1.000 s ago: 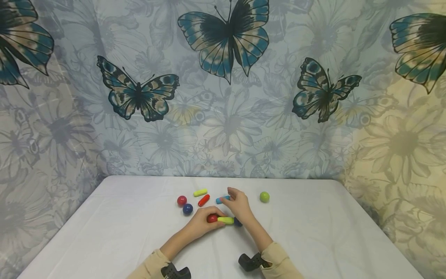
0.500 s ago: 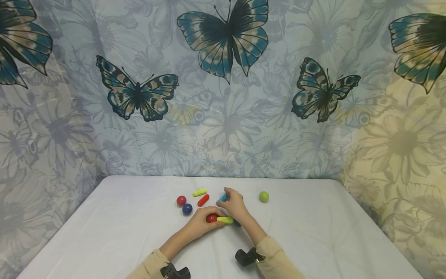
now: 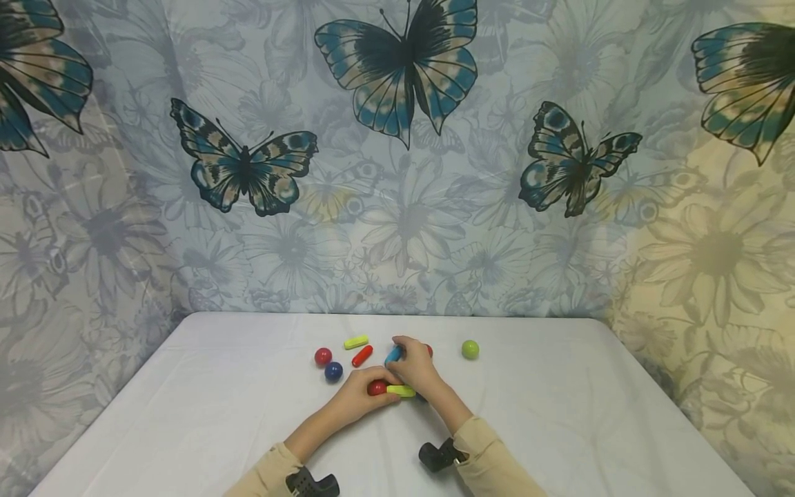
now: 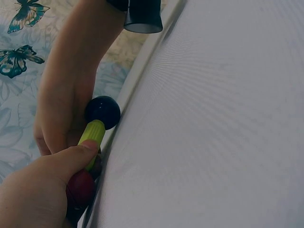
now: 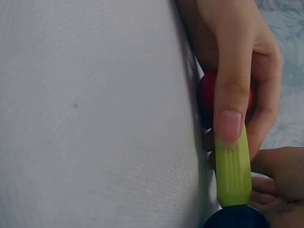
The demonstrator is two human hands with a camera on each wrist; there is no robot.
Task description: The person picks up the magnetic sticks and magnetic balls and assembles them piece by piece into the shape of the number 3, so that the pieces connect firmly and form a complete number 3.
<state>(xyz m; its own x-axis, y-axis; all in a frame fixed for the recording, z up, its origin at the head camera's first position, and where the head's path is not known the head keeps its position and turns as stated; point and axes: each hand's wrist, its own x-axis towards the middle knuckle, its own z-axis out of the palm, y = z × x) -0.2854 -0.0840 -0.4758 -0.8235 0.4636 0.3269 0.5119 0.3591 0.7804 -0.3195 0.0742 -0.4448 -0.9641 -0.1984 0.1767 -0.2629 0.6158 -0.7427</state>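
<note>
My left hand (image 3: 359,392) grips a yellow-green ridged stick (image 5: 233,173), its thumb lying along it. A red ball (image 3: 376,388) sits at the stick's near-palm end, and a dark blue ball (image 4: 103,112) sits at the other end. In the head view my right hand mostly covers that blue ball. Just beyond, my right hand (image 3: 419,367) pinches a light blue stick (image 3: 393,355) between thumb and fingers. Another red ball (image 3: 429,351) peeks out behind the right hand, mostly hidden.
Left of the hands lie a red ball (image 3: 323,357), a blue ball (image 3: 333,372), a red stick (image 3: 362,356) and a yellow-green stick (image 3: 356,342). A green ball (image 3: 470,350) lies to the right. All rest on a white-covered table (image 3: 559,414) before a butterfly-patterned backdrop.
My right hand has shifted slightly left and closed its fingers on the light blue stick, which has turned to a steeper slant. A red ball has come into view behind that hand. The left hand stays put.
</note>
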